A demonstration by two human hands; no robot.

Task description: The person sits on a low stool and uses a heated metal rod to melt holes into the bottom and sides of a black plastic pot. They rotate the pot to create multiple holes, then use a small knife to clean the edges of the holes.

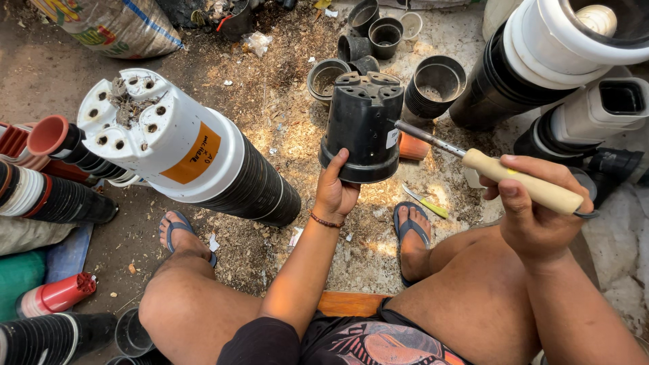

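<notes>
My left hand (336, 191) grips the rim of a black plastic flower pot (362, 128), held upside down with its holed base facing up. My right hand (531, 206) is closed around the cream handle of a soldering iron (503, 174). Its metal shaft points left and its tip touches the pot's right side wall near a small white sticker. Both hands are raised above my bare knees and sandalled feet.
A leaning stack of black pots topped by a white one with an orange label (182, 152) lies at left. More stacked pots (541, 54) lie at upper right, loose pots (378, 40) at the top. A small yellow-handled knife (426, 201) rests on the dirty floor.
</notes>
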